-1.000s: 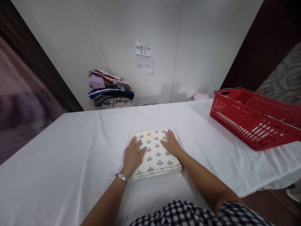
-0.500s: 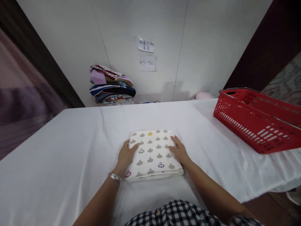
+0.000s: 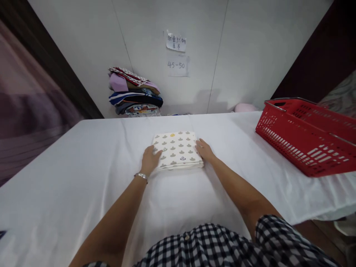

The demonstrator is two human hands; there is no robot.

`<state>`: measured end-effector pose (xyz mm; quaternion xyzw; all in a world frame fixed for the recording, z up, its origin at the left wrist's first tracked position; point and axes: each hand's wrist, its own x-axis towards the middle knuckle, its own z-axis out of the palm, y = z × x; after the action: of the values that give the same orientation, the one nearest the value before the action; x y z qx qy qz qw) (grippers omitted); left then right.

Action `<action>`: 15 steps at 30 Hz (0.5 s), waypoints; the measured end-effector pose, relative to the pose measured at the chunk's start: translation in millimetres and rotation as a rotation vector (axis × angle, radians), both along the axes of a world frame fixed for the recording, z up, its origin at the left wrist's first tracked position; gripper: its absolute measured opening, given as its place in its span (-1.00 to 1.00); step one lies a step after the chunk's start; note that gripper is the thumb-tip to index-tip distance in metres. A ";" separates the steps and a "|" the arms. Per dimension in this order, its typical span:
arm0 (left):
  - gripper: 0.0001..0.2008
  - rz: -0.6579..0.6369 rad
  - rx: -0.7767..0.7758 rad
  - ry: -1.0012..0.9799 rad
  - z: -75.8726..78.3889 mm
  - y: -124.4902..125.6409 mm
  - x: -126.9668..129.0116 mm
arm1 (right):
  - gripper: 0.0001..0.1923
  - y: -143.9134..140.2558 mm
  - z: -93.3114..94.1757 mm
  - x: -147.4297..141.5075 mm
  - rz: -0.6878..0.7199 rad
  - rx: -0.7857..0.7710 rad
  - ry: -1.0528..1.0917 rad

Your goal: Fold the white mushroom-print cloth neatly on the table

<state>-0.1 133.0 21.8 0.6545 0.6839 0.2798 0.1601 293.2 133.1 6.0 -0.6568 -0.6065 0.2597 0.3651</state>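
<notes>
While the left hand (image 3: pixel 150 160) lies at the cloth's left edge, thumb on top, the right hand (image 3: pixel 205 149) touches its right edge. Cannot tell whether either closes on the cloth; the undersides of the fingers are hidden. Cloth (image 3: pixel 178 148): folded into a flat, layered rectangle, white with grey motifs plus a few coloured ones, lying mid-table between the hands. Bracelet (image 3: pixel 141 176) on left wrist. Checked shirt (image 3: pixel 211 244) at near edge. Table (image 3: pixel 83 178) under a white cover. Red basket (image 3: pixel 292 137) at right, well apart from the cloth. Beyond the far edge, left of centre: fabric pile (image 3: pixel 135 98). Far wall (image 3: pixel 250 55) bears two paper notes, the lower (image 3: pixel 178 66) reading "45-50".
</notes>
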 end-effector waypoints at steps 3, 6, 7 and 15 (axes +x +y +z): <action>-0.59 -0.068 0.247 0.028 -5.7 -26.2 4.6 | -0.64 -30.7 -6.0 7.8 -0.042 0.179 0.129; -0.70 -0.233 0.322 0.039 -2.4 -48.2 19.5 | -0.70 -63.4 -8.0 7.3 -0.013 0.257 0.228; -0.72 -0.289 0.317 0.047 -1.1 -53.6 26.0 | -0.72 -72.3 -8.0 6.1 0.004 0.266 0.232; -0.79 -0.457 0.301 0.118 -4.4 -65.5 54.2 | -0.70 -92.1 -5.1 0.4 0.013 0.186 0.134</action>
<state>54.1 67.5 17.3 0.8235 0.4773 0.2962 0.0800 293.6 41.0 0.9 -0.5974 -0.6063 0.2479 0.4626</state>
